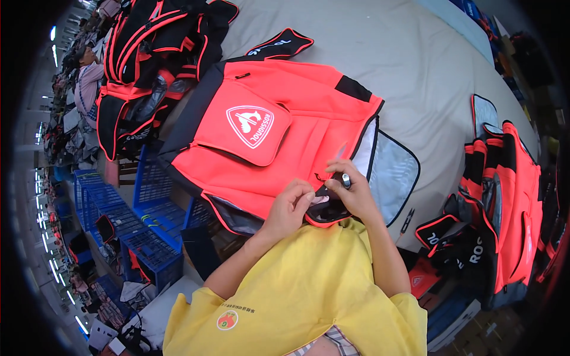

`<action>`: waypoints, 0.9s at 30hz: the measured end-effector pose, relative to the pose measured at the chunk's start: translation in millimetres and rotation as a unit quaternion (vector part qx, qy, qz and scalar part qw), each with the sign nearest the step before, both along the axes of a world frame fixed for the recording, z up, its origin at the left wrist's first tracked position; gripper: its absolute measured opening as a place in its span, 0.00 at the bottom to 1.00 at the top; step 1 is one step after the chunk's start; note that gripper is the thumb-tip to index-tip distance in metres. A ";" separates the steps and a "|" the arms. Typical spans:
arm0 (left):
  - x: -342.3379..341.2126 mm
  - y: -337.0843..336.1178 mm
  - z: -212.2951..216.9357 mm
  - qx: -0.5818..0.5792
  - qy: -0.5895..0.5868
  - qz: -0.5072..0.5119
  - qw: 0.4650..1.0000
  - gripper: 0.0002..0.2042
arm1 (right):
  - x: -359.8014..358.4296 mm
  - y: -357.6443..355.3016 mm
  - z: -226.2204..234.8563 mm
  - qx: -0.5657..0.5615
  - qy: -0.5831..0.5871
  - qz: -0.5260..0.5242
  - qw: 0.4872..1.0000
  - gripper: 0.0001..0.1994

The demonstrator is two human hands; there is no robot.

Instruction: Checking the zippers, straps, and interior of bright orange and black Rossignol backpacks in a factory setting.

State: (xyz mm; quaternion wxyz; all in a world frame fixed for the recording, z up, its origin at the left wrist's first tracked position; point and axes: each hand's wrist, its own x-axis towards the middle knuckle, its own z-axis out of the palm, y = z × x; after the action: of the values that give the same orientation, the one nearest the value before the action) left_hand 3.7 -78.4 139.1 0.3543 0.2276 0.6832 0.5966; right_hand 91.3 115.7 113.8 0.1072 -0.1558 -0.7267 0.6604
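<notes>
A coral-red and black backpack (309,133) lies on the table in front of me, with a badge on its front pocket. My left hand (289,207) is closed at its near edge, thumb and finger pinching a small pale strip (320,200). Close beside it, my right hand (354,193) is curled round a small cylindrical tool (346,180) with a silver-white end. A thin, pale, pointed shape (341,151) shows above its fingertips; what it is, I cannot tell. A thin black cord end (319,177) lies between the hands.
Several similar backpacks (148,53) are heaped at the far left; another backpack (516,207) stands at the right. Black thread snips (407,221) lie on the pale table cover (433,77). Blue plastic crates (157,219) are at the left. A person (89,83) is in the left background.
</notes>
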 end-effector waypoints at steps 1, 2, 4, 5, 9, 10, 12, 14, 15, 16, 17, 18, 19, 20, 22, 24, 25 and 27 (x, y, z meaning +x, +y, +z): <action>0.6 0.7 0.9 0.008 0.010 -0.016 1.000 0.05 | 5.0 -1.0 6.6 0.022 -0.016 -0.050 0.998 0.15; 1.3 1.8 2.2 0.012 0.017 -0.028 0.999 0.05 | 10.1 0.8 13.1 0.082 -0.052 -0.084 0.992 0.20; 1.9 3.2 6.1 0.002 0.012 -0.042 0.999 0.05 | 23.8 3.8 26.4 0.105 -0.090 -0.099 0.985 0.20; 2.0 3.9 8.2 -0.015 0.009 -0.053 0.998 0.05 | 31.6 5.2 33.1 0.128 -0.123 -0.108 0.978 0.20; 0.7 8.9 12.5 -0.023 0.016 -0.074 0.997 0.05 | 52.7 7.4 53.1 0.286 -0.088 -0.015 0.954 0.23; 0.5 10.4 12.4 -0.014 0.035 -0.079 0.996 0.05 | 56.3 5.7 57.3 0.323 -0.100 -0.008 0.941 0.23; 0.6 13.3 11.4 -0.004 0.052 -0.087 0.995 0.05 | 60.1 1.6 64.0 0.373 -0.100 0.011 0.922 0.22; 1.1 15.7 10.1 -0.011 0.063 -0.099 0.993 0.05 | 59.9 -3.0 68.7 0.444 -0.088 0.026 0.891 0.20; 1.3 16.5 9.7 0.000 0.070 -0.102 0.992 0.05 | 58.6 -5.0 70.2 0.446 -0.090 0.024 0.890 0.20; 1.4 17.2 9.4 -0.001 0.076 -0.105 0.992 0.05 | 56.8 -6.4 71.3 0.457 -0.073 0.023 0.886 0.19; 1.4 17.7 9.3 -0.011 0.073 -0.107 0.992 0.05 | 54.6 -7.4 71.9 0.464 -0.068 0.026 0.883 0.19; 1.3 18.1 9.3 -0.002 0.082 -0.108 0.991 0.05 | 52.1 -7.9 72.1 0.467 -0.057 0.020 0.882 0.19; 1.1 18.3 9.3 -0.001 0.085 -0.108 0.991 0.04 | 49.8 -8.0 72.0 0.478 -0.047 0.018 0.877 0.19; 0.9 18.4 9.3 -0.009 0.077 -0.106 0.991 0.04 | 47.5 -7.8 71.6 0.487 -0.035 0.020 0.872 0.18; 0.5 18.5 9.2 0.002 0.081 -0.105 0.991 0.04 | 43.7 -6.8 70.6 0.505 -0.029 0.021 0.863 0.18; 0.6 18.4 8.5 0.004 0.074 -0.100 0.992 0.04 | 41.5 -5.6 69.5 0.520 -0.022 0.027 0.854 0.18; 0.7 18.4 8.0 0.006 0.069 -0.097 0.993 0.04 | 40.9 -5.0 69.1 0.513 -0.019 0.035 0.858 0.19; 1.0 18.2 7.1 0.008 0.064 -0.092 0.994 0.04 | 40.6 -3.8 68.4 0.505 -0.016 0.045 0.862 0.20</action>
State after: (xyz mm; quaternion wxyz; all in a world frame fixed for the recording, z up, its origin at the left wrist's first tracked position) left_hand 4.8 -60.2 146.2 0.3614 0.3304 0.6757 0.5510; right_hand 131.9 111.9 182.1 0.1292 -0.0580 -0.9686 0.2041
